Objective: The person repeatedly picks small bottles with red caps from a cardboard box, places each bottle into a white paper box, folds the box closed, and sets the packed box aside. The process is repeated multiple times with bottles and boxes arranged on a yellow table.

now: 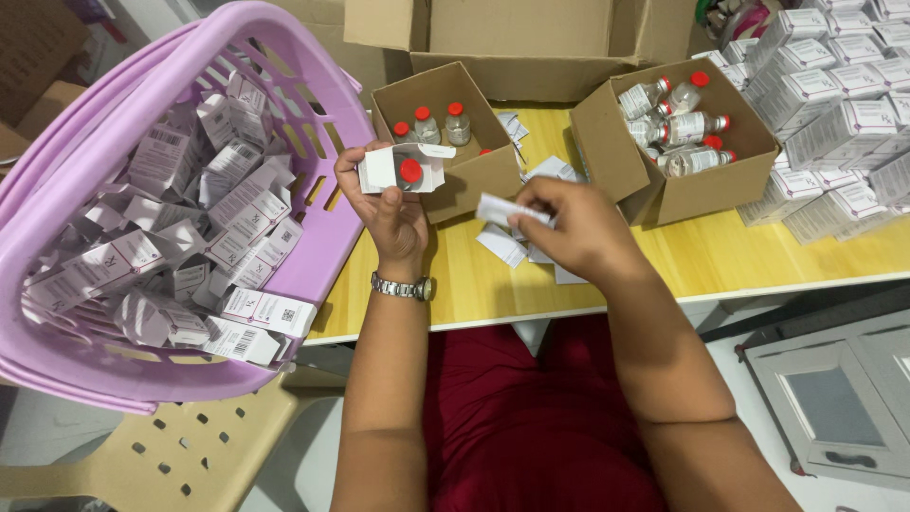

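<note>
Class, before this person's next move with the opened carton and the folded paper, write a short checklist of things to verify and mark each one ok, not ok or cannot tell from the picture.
1. Left hand grips the small white carton firmly: ok.
2. Carton flap open, red-capped vial visible inside: ok.
3. Right hand holds the folded paper leaflet: ok.
4. Small cardboard box behind the carton has room among its standing vials: ok.
5. Yellow table between the hands free of loose paper: not ok, leaflets lie there.
6. Vial intact and sealed: cannot tell.
</note>
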